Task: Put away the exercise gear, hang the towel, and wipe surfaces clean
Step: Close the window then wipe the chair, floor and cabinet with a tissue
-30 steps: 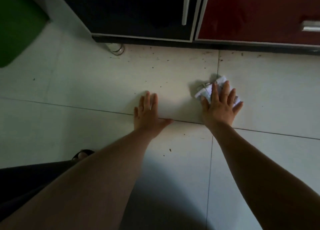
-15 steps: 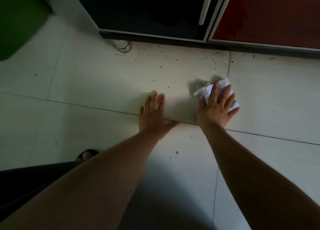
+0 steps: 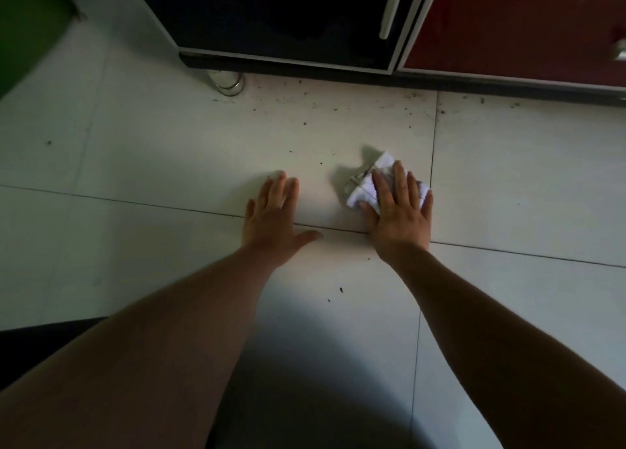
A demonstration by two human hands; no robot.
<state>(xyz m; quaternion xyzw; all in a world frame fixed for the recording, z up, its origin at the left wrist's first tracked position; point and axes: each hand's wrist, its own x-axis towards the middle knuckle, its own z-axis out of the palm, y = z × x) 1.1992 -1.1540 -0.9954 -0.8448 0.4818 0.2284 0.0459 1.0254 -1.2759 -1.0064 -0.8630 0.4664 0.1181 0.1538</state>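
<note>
- Head view, far left: a blurred green shape (image 3: pixel 23 25).
- Floor (image 3: pixel 135 150): glossy pale tiles, thin grout lines, dark crumbs.
- Left hand (image 3: pixel 274 218) lies flat on a tile, fingers straight and together, thumb splayed, holding nothing.
- Cloth (image 3: pixel 364 193): white, crumpled, on the tile near that hand.
- Right hand (image 3: pixel 399 211) presses the cloth down, fingers straight, slightly spread.
- Behind: a glossy black cabinet (image 3: pixel 288 15) on a round metal foot (image 3: pixel 228 81), then a red door (image 3: pixel 525 25).
</note>
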